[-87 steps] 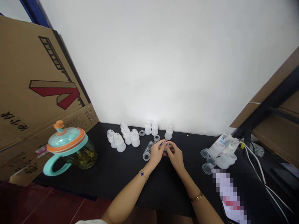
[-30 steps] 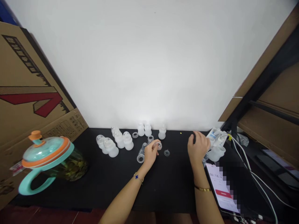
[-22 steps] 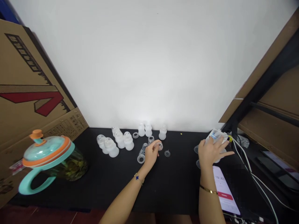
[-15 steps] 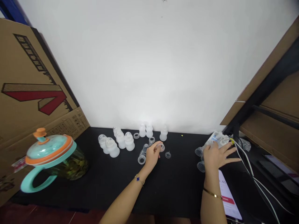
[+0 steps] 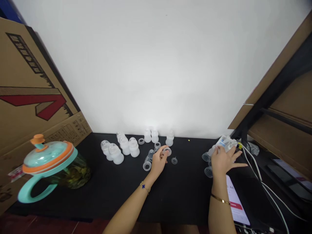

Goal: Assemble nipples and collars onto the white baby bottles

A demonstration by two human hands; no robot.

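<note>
My left hand (image 5: 159, 161) pinches a translucent bottle ring (image 5: 167, 151) between thumb and fingers, just above the black table. To its right lies a small clear nipple-like disc (image 5: 174, 160). More translucent rings (image 5: 147, 166) and a clear dome cap (image 5: 151, 153) lie beside the hand on the left. My right hand (image 5: 223, 159) reaches over a pile of clear plastic and white packaging (image 5: 226, 141), its outer fingers spread. The thumb and index tips are partly hidden at the pile. Clear dome caps (image 5: 206, 157) lie against that hand's left side.
Several small white bottles (image 5: 117, 154) stand at the left, and more white bottles (image 5: 154, 136) stand along the wall. A teal-lidded pitcher (image 5: 52, 162) occupies the left end. At the right are a lit phone (image 5: 236, 208), white cables (image 5: 255, 169) and a dark device (image 5: 290, 177).
The camera view has shifted slightly. My right hand's fingers have bent in somewhat over the packaging. My left hand still holds the ring in nearly the same place.
</note>
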